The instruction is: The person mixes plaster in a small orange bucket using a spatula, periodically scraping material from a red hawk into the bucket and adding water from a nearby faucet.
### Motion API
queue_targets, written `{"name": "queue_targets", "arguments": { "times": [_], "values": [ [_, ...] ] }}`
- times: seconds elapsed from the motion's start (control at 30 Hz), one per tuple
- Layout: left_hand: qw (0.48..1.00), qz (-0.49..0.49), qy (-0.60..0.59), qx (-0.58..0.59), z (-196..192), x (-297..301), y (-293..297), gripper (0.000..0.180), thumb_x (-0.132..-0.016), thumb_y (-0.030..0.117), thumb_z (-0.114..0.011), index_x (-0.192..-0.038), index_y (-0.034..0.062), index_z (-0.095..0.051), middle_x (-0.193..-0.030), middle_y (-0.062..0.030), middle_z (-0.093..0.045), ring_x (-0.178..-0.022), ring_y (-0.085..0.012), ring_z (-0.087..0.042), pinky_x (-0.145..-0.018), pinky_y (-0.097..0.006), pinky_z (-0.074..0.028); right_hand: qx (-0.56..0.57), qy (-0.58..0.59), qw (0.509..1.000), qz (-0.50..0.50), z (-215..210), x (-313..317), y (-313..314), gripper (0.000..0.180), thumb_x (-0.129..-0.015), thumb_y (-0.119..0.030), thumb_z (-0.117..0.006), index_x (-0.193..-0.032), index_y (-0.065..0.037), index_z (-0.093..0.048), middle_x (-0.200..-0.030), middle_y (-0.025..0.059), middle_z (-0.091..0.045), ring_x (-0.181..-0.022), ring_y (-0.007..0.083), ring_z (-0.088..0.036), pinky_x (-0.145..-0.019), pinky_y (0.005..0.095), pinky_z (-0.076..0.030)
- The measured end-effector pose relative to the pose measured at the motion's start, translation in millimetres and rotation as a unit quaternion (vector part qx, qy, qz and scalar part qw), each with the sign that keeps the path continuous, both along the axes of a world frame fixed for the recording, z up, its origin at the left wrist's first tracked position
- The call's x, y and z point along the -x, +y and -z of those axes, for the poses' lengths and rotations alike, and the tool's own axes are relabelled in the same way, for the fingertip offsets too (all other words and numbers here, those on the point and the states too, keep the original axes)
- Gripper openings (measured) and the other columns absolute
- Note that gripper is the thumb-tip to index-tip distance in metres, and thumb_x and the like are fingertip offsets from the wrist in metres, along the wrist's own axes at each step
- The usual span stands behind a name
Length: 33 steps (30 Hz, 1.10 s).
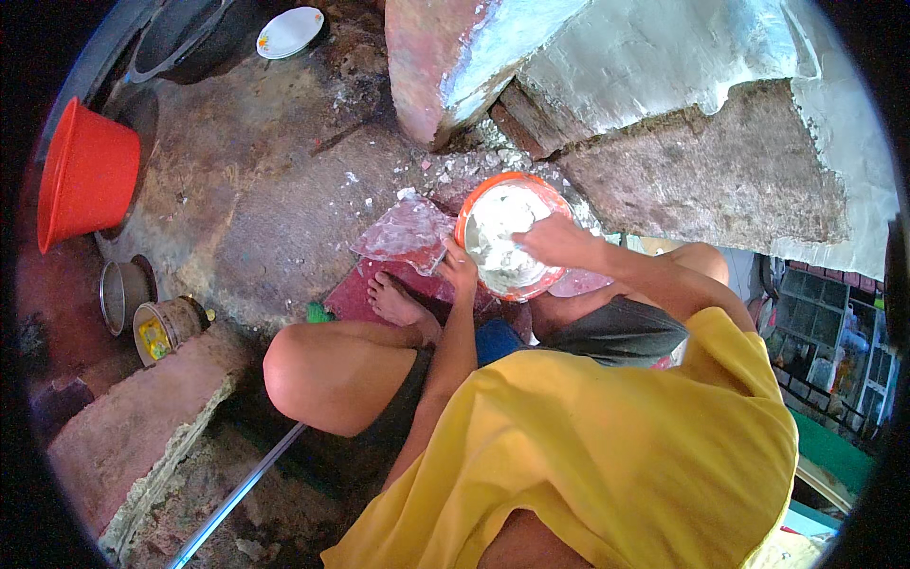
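An orange-rimmed basin [463, 228] stands on the floor between my legs, holding a bright white paste or powder [498, 213]. At the basin's near left rim is my left hand [460, 266], its fingers curled against the edge. My right hand [555, 241] reaches into the basin from the right. Its fingers are bent together over the white stuff, and whatever they hold is hidden. Beside my left hand lies a piece of pale, white-smeared plastic sheet [408, 232].
White crumbs and rubble lie beyond the basin, below a broken plastered wall [711, 171]. To the left stand a red tub [90, 175], a metal pot [123, 294] and a small bucket [171, 327]. A white plate [290, 32] lies at the far left. A metal pole [237, 498] slants near my left knee.
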State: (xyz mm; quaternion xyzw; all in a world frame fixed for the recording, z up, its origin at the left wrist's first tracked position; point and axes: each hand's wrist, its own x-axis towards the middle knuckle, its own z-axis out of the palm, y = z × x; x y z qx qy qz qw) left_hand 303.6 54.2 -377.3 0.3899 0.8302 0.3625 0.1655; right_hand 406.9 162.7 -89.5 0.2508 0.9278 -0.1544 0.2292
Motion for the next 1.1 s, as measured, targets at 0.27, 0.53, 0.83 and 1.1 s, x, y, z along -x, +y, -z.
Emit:
{"name": "queue_targets", "arguments": {
  "times": [0.27, 0.53, 0.83, 1.1],
  "values": [
    [0.973, 0.070, 0.216, -0.045, -41, 6, 0, 0.035, -0.079, 0.004, -0.044, -0.111, -0.0078, -0.036, -0.097, -0.0275, -0.051, -0.091, -0.0429, -0.047, -0.083, -0.052, -0.033, 0.014, -0.066, 0.997, -0.044, 110, 12, -1, 0.020, -0.065, -0.008, -0.052, -0.084, -0.005, -0.056, -0.063, 0.0123, -0.058, -0.064, 0.0267, -0.059, -0.054, 0.0360, -0.048],
    [1.000, 0.001, -0.006, 0.027, -69, -2, 14, 0.033, -0.082, 0.011, -0.036, -0.111, -0.0025, -0.038, -0.106, -0.0256, -0.047, -0.098, -0.0426, -0.042, -0.089, -0.049, -0.028, 0.210, -0.070, 0.959, 0.178, 84, -68, 11, 0.033, -0.075, -0.016, -0.050, -0.103, 0.000, -0.045, -0.082, 0.0217, -0.055, -0.083, 0.0344, -0.054, -0.072, 0.0431, -0.042],
    [0.992, 0.049, 0.113, 0.006, -61, 5, 11, 0.031, -0.083, 0.014, -0.036, -0.108, -0.0036, -0.042, -0.095, -0.0261, -0.053, -0.089, -0.0413, -0.047, -0.084, -0.048, -0.032, 0.003, -0.072, 0.994, 0.083, 5, -43, 49, 0.022, -0.073, -0.017, -0.053, -0.088, -0.001, -0.052, -0.076, 0.0198, -0.056, -0.068, 0.0325, -0.057, -0.060, 0.0410, -0.045],
    [0.974, 0.040, 0.221, -0.036, -42, 5, 10, 0.037, -0.082, 0.016, -0.043, -0.112, -0.0048, -0.040, -0.096, -0.0213, -0.054, -0.090, -0.0370, -0.049, -0.083, -0.046, -0.034, -0.045, -0.030, 0.997, 0.053, 98, -53, 55, 0.013, -0.067, -0.009, -0.051, -0.061, 0.000, -0.058, -0.073, 0.0171, -0.058, -0.070, 0.0291, -0.058, -0.063, 0.0388, -0.046]
  ]
}}
